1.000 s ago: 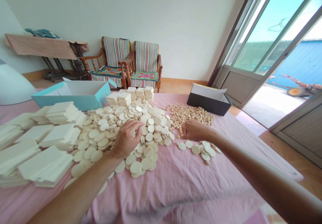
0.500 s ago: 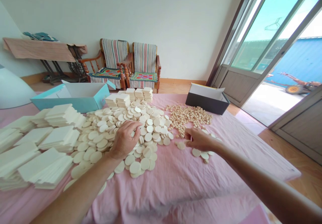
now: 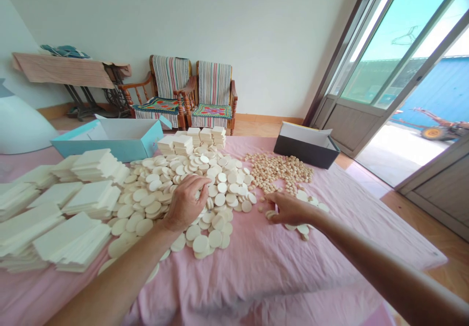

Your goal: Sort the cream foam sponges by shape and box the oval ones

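My left hand (image 3: 187, 203) rests over a big heap of pale round wooden discs (image 3: 201, 243). Its fingers are bent, with a gap between thumb and forefinger, and nothing shows in them. Farther right, my right hand (image 3: 291, 207) is low over the pink cloth, its thumb and fingers closed around the edge of a pale disc (image 3: 270, 214). Small wooden beads (image 3: 271, 167) lie in a spread pile just beyond that hand. A few more discs (image 3: 303, 229) lie beside and partly under the right wrist.
Stacks of square wooden pieces (image 3: 88, 199) stand at left, with smaller stacks (image 3: 183, 143) behind the heap. A light-blue open box (image 3: 106, 145) and a black open box (image 3: 306, 150) sit toward the far edge. Pink cloth (image 3: 256, 272) covers the table. Two chairs (image 3: 212, 91) stand beyond.
My right hand has shifted slightly left and closed over a disc that lay in front of its fingers. The left hand stays almost still. The view has turned slightly.
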A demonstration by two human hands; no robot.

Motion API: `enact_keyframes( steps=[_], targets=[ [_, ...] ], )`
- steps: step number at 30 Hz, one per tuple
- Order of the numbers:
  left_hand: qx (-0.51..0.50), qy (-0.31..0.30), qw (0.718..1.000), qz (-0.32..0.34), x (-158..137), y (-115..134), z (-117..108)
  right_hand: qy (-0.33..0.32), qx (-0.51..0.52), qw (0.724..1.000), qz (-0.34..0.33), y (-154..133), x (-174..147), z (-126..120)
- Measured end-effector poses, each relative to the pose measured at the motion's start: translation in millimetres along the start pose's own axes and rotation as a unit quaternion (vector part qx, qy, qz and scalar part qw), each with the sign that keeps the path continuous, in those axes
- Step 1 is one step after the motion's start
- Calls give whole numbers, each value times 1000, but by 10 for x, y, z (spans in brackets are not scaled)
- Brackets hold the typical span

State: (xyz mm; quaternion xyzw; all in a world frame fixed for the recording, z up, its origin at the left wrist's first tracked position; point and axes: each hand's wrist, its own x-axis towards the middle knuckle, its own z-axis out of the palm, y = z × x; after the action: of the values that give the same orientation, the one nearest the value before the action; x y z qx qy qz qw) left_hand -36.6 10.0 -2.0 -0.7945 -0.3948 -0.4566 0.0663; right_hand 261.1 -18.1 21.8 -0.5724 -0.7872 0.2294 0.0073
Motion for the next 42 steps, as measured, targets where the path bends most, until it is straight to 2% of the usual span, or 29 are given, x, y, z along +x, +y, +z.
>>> enact_keyframes(
  steps=[3, 7, 10, 14, 16, 18, 23, 26, 31, 36, 39, 42],
  targets=[
    [-7, -10, 1000, -6, 0, 3, 11, -19, 3, 999, -38, -59, 94, -142],
    [-15, -24, 1000, -10, -9, 0, 9, 12, 14, 996, -84, -357, 409, -351],
    [-22, -26, 999, -14, -16, 0, -5, 71, 78, 988, -117, -677, 702, -437],
    [-30, -22, 999, -16, -21, 5, -19, 168, 212, 953, -135, -909, 862, -466],
    [-28, -24, 999, -15, -18, 5, -20, 180, 215, 948, -151, -851, 781, -461],
    [-23, -27, 999, -14, -12, 4, -17, 188, 178, 954, -151, -681, 618, -443],
    [-14, -23, 1000, -3, -3, 3, 0, 197, 68, 975, -75, -50, 111, -320],
    [-12, -16, 1000, 0, -3, 1, 15, 199, 44, 976, -72, 232, -172, -188],
    [-5, -19, 1000, -6, 6, 3, 26, 211, -59, 967, -127, 319, -553, 38],
    [3, -19, 1000, -7, 15, 8, 23, 194, -138, 966, -96, 301, -598, 189],
    [6, -19, 1000, -10, 13, 5, 23, 194, -133, 968, -84, 377, -476, 203],
    [9, -18, 1000, -11, 12, 5, 23, 172, -102, 974, -110, 471, -333, 151]
  ],
)
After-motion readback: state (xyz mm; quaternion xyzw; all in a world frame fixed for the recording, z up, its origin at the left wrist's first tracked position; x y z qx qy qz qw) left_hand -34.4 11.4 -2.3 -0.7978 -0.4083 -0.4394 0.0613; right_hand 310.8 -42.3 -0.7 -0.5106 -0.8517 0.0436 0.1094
